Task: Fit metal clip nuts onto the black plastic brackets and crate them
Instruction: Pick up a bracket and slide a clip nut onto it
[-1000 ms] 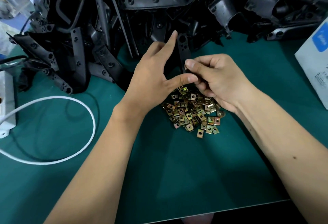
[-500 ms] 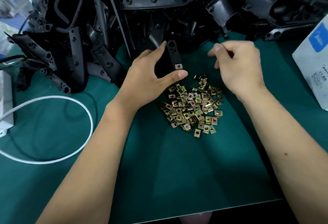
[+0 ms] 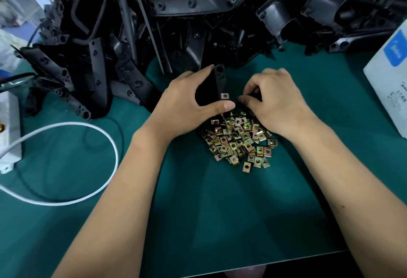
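A green-matted desk (image 3: 220,211) carries a heap of black plastic brackets (image 3: 198,13) at the back. The left hand (image 3: 189,105) grips one narrow black plastic bracket (image 3: 220,79) upright, with a brassy metal clip nut (image 3: 224,96) on its edge. Just beside it, the right hand (image 3: 275,101) curls its fingers into the pile of brassy clip nuts (image 3: 237,141); whether it pinches one cannot be told. A white cable (image 3: 88,196) loops to the left, and a white carton (image 3: 389,75) with unreadable print lies to the right.

Your arms: bare, no sleeves.
Your left hand (image 3: 187,101) and right hand (image 3: 277,99) wear no gloves, rings or watch; short trimmed nails.
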The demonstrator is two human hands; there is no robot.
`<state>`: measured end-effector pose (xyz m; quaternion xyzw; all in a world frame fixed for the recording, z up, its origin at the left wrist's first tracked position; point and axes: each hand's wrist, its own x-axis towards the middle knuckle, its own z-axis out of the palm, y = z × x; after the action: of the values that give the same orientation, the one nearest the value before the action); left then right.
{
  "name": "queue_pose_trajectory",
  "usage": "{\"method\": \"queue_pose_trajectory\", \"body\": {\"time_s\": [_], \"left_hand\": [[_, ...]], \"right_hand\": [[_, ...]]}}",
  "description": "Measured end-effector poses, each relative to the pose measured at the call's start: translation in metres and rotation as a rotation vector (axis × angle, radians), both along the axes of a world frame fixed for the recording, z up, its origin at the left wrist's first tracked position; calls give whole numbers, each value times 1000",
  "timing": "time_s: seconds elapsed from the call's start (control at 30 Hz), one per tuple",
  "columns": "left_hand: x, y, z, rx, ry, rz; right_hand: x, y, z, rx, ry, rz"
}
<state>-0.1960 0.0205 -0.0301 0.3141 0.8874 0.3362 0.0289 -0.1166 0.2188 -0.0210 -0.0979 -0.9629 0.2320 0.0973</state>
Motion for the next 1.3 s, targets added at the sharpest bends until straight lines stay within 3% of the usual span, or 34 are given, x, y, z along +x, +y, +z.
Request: {"method": "queue_pose_trajectory", "body": {"time_s": [0.07, 0.17, 0.23, 0.4, 1.07, 1.3], "left_hand": [[-1, 0, 0, 1, -5, -7], [-1, -1, 1, 17, -6, -40], [0, -2, 2, 62, -12, -75], [2, -1, 5, 125, -11, -146], [3, 1, 7, 142, 25, -208], [2, 1, 5, 137, 13, -196]], "right_hand": [[1, -3, -3, -118, 176, -14], [-1, -4, -1, -538, 326, 5], [-1, -5, -2, -781, 316, 30], [-3, -1, -3, -1087, 188, 34], [-2, 2, 5, -1293, 169, -46], [-2, 2, 4, -1253, 163, -26]]}}
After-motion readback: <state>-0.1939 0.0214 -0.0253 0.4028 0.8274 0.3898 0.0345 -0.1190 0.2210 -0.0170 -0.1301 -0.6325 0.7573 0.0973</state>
